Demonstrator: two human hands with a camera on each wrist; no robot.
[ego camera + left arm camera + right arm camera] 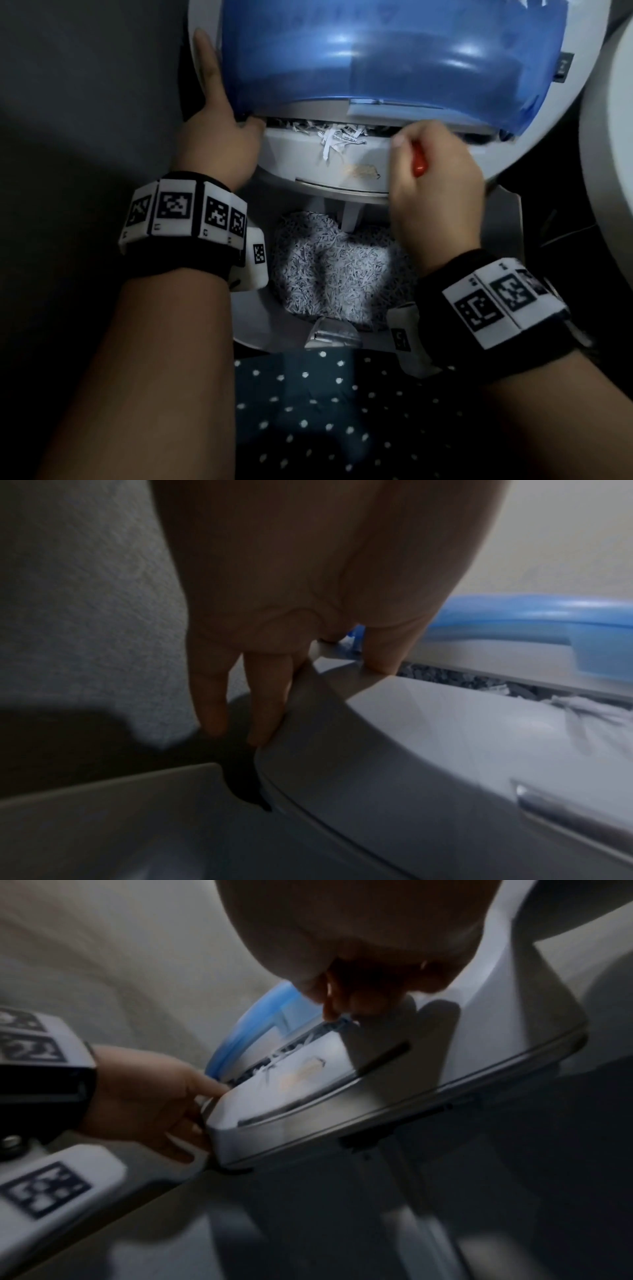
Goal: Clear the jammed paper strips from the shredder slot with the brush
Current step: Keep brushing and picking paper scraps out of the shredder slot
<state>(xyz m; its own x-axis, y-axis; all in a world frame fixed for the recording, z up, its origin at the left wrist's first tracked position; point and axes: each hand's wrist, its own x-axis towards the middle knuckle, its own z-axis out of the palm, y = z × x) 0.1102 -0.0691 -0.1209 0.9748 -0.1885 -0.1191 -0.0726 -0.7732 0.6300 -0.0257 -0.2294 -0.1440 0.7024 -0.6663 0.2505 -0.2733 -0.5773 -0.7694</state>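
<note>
The grey shredder head with its blue translucent cover is tilted up over the bin. White paper strips hang out of the slot at its middle, and they also show in the left wrist view. My left hand braces the head's left edge, with fingers straight along the side wall and the thumb by the slot's left end. My right hand grips the brush by its red handle at the slot's right part. The bristles are hidden behind that hand.
Below the head the open bin holds a heap of shredded paper. A dark polka-dot cloth lies nearest me. A white rounded object stands close on the right, and grey carpet lies to the left.
</note>
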